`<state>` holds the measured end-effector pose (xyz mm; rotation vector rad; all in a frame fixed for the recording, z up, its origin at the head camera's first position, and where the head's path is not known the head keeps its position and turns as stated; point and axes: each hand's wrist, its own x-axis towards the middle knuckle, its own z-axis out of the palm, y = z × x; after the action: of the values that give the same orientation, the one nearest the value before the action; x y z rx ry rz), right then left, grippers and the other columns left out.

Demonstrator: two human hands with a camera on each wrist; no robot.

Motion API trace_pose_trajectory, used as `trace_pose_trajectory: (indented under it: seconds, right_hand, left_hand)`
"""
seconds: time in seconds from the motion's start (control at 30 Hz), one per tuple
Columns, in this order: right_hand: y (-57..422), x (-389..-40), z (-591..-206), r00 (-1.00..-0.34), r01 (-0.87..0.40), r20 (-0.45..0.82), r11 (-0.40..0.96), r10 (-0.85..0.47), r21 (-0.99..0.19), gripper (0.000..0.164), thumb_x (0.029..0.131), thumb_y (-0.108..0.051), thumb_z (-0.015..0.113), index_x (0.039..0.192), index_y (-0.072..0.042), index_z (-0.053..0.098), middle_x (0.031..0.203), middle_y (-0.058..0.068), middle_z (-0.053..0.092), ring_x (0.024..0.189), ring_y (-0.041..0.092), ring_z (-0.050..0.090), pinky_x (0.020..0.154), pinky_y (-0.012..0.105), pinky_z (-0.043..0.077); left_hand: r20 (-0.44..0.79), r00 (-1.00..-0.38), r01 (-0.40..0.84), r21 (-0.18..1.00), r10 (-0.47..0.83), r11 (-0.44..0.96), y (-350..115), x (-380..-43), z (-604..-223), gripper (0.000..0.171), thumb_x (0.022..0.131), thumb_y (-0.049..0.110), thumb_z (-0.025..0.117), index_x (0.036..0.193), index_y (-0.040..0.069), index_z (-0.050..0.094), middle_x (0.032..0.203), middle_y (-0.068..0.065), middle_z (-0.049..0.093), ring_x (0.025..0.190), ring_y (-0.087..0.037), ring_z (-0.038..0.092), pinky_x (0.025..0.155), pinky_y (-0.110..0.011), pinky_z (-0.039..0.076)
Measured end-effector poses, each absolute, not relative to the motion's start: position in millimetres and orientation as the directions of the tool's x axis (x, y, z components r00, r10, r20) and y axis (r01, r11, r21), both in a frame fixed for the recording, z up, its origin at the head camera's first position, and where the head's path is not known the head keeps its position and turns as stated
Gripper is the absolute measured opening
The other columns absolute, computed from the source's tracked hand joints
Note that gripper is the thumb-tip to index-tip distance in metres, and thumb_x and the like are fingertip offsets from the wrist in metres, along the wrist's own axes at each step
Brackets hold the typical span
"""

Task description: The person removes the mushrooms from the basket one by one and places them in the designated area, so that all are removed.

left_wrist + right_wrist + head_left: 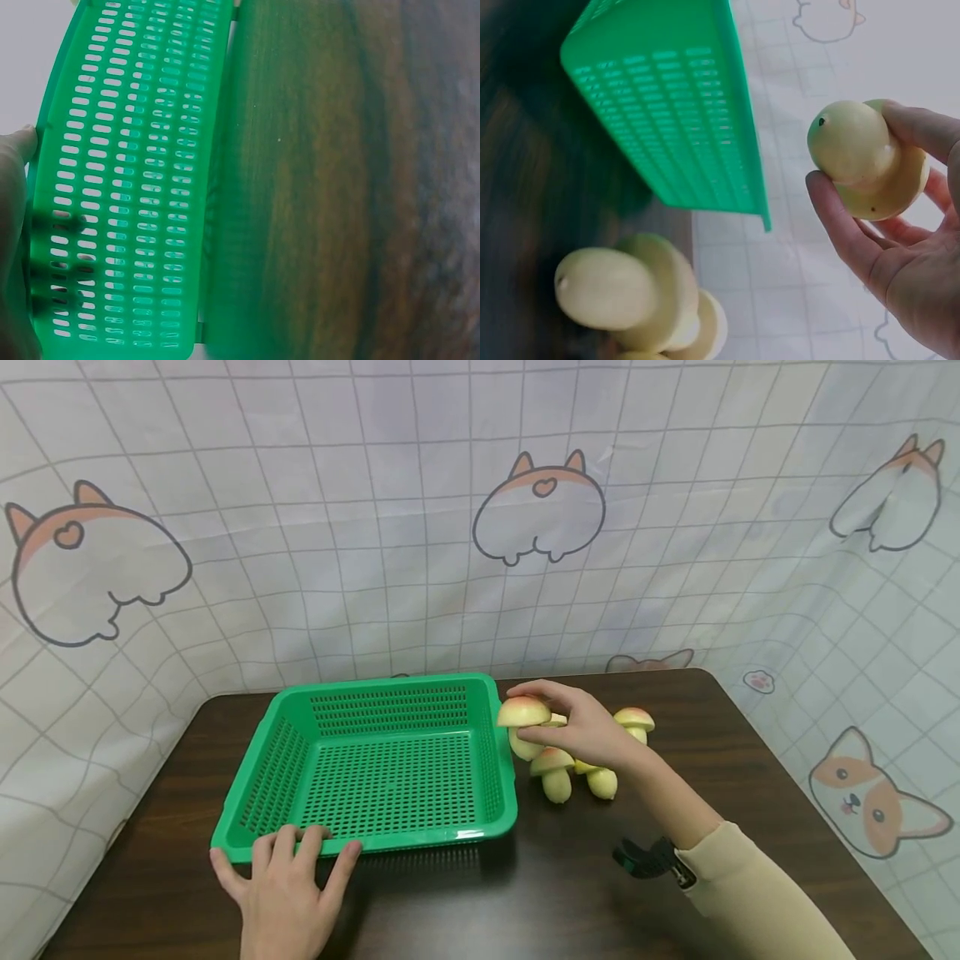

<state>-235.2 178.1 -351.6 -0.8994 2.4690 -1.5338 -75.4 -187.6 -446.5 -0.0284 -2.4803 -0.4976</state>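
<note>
A green plastic basket (397, 777) with slotted sides stands on the dark wooden table. My left hand (288, 893) grips its near rim at the left; dark finger shapes show through the slots of the basket wall (127, 187) in the left wrist view. Beside the basket's right end, my right hand (581, 718) holds a toy mushroom (525, 712) with a yellow and pink cap. The right wrist view shows this mushroom (851, 142) between thumb and fingers, raised off the table. Several similar mushrooms (556, 781) lie below and behind the right hand, partly hidden by it.
One more mushroom (634, 720) lies right of the right hand. A white grid-patterned cloth (420, 527) with cartoon dogs hangs behind and beside the table (712, 752). A dark strap (652, 860) sits by the right sleeve.
</note>
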Motion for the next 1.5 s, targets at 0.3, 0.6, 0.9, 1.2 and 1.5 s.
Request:
trace_pose_trajectory:
  seconds: [0.3,0.6,0.9,1.2,1.5]
  right_hand:
    - [202.9,-225.6,-362.5,-0.841,-0.37,0.183,0.294,-0.509,-0.881,0.048,0.093,-0.017,0.079,0.139,-0.021,0.062,0.134,0.002,0.062,0.109,0.027,0.064,0.075,0.033,0.056]
    - [233.8,-217.1,-379.6,-0.881,-0.323,0.159,0.322,-0.446,-0.89,0.046,0.095,-0.021,0.077,0.138,-0.022,0.061,0.129,0.003,0.064,0.112,0.032,0.063,0.079,0.04,0.058]
    - [256.9,-209.6,-390.0,-0.904,-0.334,0.169,0.403,-0.392,-0.852,0.048,0.096,-0.024,0.076,0.141,-0.021,0.06,0.143,0.003,0.052,0.127,0.03,0.055,0.092,0.033,0.052]
    - [278.7,-201.4,-398.4,-0.928,-0.285,0.143,0.41,-0.343,-0.866,0.051,0.096,-0.02,0.077,0.141,-0.009,0.058,0.141,0.011,0.052,0.119,0.038,0.059,0.079,0.032,0.056]
    - [298.8,-193.4,-410.1,-0.955,-0.22,0.095,0.455,-0.281,-0.863,0.058,0.098,-0.021,0.074,0.147,-0.004,0.049,0.146,0.02,0.049,0.131,0.049,0.051,0.081,0.031,0.056]
  left_hand:
    - [0.54,-0.836,0.113,0.345,-0.099,0.932,-190.5,-74.1,-448.1,0.043,0.096,0.053,0.066,0.097,0.011,0.069,0.099,-0.013,0.062,0.103,-0.044,0.05,0.104,-0.082,-0.006]
    - [0.563,-0.821,0.13,0.346,-0.095,0.929,-189.7,-75.0,-449.1,0.041,0.096,0.053,0.067,0.096,0.012,0.068,0.097,-0.011,0.061,0.102,-0.044,0.05,0.105,-0.081,-0.007]
    - [0.556,-0.825,0.12,0.347,-0.101,0.93,-190.6,-73.8,-448.4,0.043,0.096,0.053,0.067,0.096,0.01,0.069,0.099,-0.014,0.062,0.103,-0.044,0.05,0.105,-0.081,-0.008]
    - [0.555,-0.827,0.13,0.348,-0.092,0.928,-187.9,-74.0,-446.2,0.042,0.096,0.053,0.067,0.097,0.011,0.068,0.097,-0.011,0.06,0.102,-0.044,0.05,0.104,-0.083,-0.005]
    - [0.545,-0.834,0.131,0.34,-0.082,0.931,-189.3,-74.1,-444.5,0.041,0.097,0.052,0.066,0.097,0.011,0.067,0.097,-0.012,0.059,0.101,-0.043,0.05,0.104,-0.082,-0.008]
